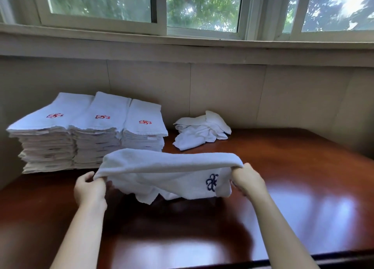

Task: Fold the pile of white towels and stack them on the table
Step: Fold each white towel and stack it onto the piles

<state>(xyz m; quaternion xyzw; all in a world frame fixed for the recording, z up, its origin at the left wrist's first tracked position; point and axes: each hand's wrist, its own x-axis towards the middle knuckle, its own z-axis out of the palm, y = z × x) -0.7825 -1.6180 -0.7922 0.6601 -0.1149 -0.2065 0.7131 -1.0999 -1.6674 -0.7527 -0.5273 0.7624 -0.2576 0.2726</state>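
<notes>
Both hands hold one white towel up by its top fold. The left hand has its fingers curled round the left end and the right hand pinches the right end. The cloth hangs doubled between them, low over the near middle of the glossy wooden table. Whether its uneven lower edges touch the wood I cannot tell.

At the back left of the table, three stacks of folded towels stand side by side, pressed against one another. All are tall, and each top towel shows a red emblem. That looks like the bulk of the job done.

To the right of the stacks and apart from them lies the loose pile of crumpled white towels. It is low and small, only a few pieces by the look of it, though I cannot count them.

A blue emblem shows on the held towel, near the right hand.

By my reading the task is near its end. This towel seems halved once and would need further folds to match the narrow shape of the stacked ones before joining a stack. After that, only the small heap is left.
</notes>
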